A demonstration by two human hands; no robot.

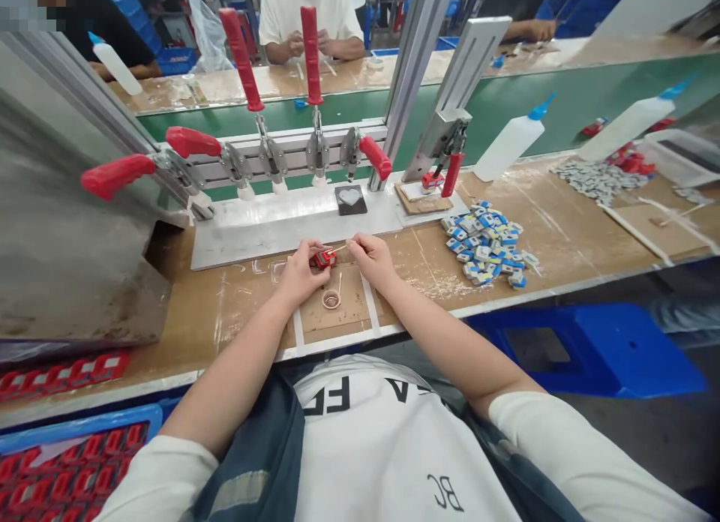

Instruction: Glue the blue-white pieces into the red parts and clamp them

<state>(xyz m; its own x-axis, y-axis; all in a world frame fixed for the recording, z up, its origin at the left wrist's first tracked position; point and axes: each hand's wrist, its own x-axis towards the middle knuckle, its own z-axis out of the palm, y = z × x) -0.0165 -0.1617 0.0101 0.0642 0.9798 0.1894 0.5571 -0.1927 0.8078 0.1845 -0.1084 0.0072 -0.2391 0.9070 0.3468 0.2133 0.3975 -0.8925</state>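
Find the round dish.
The round dish is near the head view's centre, on the bench, right of the left forearm and below the right hand.

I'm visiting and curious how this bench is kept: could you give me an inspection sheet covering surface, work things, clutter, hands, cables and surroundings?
Surface: brown worktop with pale tape strips.
Work things: red part, thin stick, small round dish.
Clutter: loose pile of blue-and-white pieces to the right.
Hands: left hand holds the red part; right hand holds the thin stick, tip at the part.
Cables: nothing seen.
Surroundings: red-handled clamps behind; another person seated opposite.
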